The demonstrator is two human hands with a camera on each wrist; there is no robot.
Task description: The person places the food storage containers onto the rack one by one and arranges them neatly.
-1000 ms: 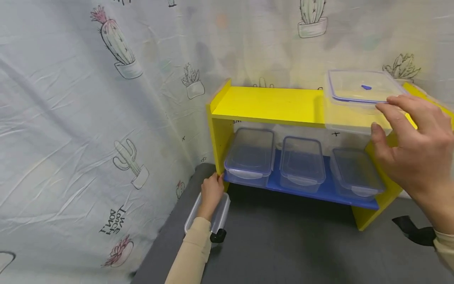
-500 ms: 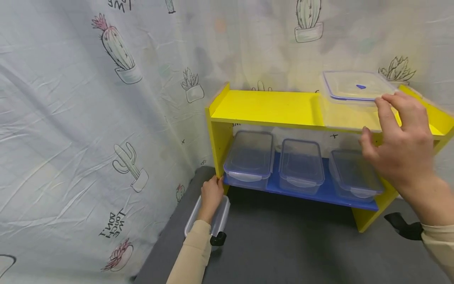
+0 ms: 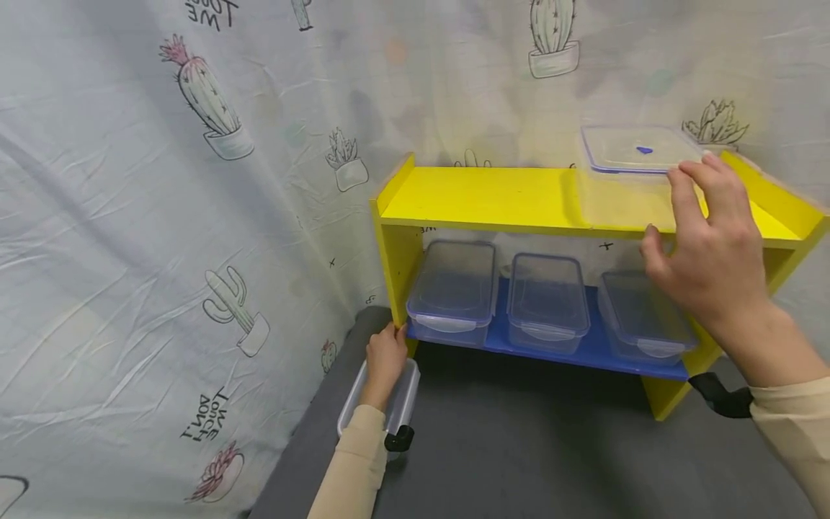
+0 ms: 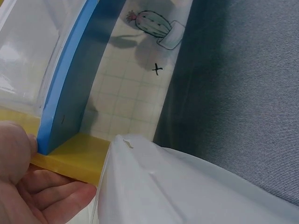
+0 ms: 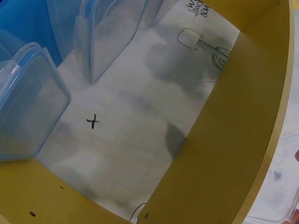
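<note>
A clear lidded food container (image 3: 622, 194) with a blue-edged lid stands on the yellow top shelf, its front near the shelf's front edge. The right hand (image 3: 710, 245) rests against its front right, bent fingers at the lid edge and thumb lower down; that corner is hidden. In the right wrist view the container (image 5: 275, 186) shows beyond the board, with fingertips at the picture's edge. The left hand (image 3: 385, 360) grips the yellow left side panel (image 4: 79, 158) of the shelf unit, thumb and fingers on opposite sides.
On the blue lower shelf (image 3: 499, 339) stand three lidded containers: left (image 3: 454, 288), middle (image 3: 547, 303), right (image 3: 645, 317). Another clear container (image 3: 405, 396) sits on the grey surface (image 3: 519, 447) under the left forearm. A cactus-print curtain (image 3: 285, 216) hangs behind and left.
The right hand and the top container have moved slightly left and back, farther onto the shelf. The left hand keeps its grip on the panel.
</note>
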